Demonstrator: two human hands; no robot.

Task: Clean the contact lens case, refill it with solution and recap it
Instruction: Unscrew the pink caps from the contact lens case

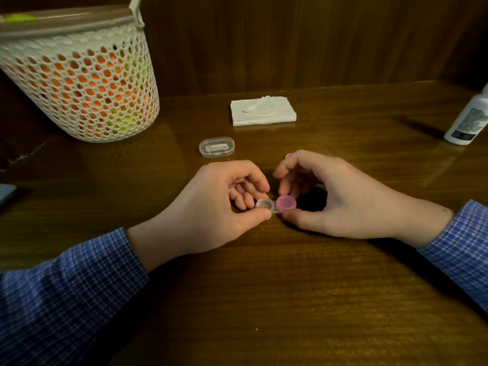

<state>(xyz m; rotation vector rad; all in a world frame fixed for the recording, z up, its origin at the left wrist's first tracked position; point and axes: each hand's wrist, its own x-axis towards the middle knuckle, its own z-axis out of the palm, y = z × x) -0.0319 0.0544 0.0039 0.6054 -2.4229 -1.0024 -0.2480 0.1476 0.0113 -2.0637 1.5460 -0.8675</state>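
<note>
We held the contact lens case (274,206) low over the worktop (264,286), near the middle of the scene, its long axis running left to right between our two hands. Our left hand (211,207) pinched the left end, thumb at the near edge and fingers at the far edge, around the open well (264,204), which carried no cap. Our right hand (343,199) gripped the pink cap (286,202) on the right well between thumb and fingertips; whether it was being tightened or loosened we could not tell. A second pink piece (288,155), perhaps the other cap, peeked out just beyond the right hand. The solution bottle (468,120) stood far right, well apart, so the right hand was nearer to it. The folded tissues (264,112) lay far and centre.
</note>
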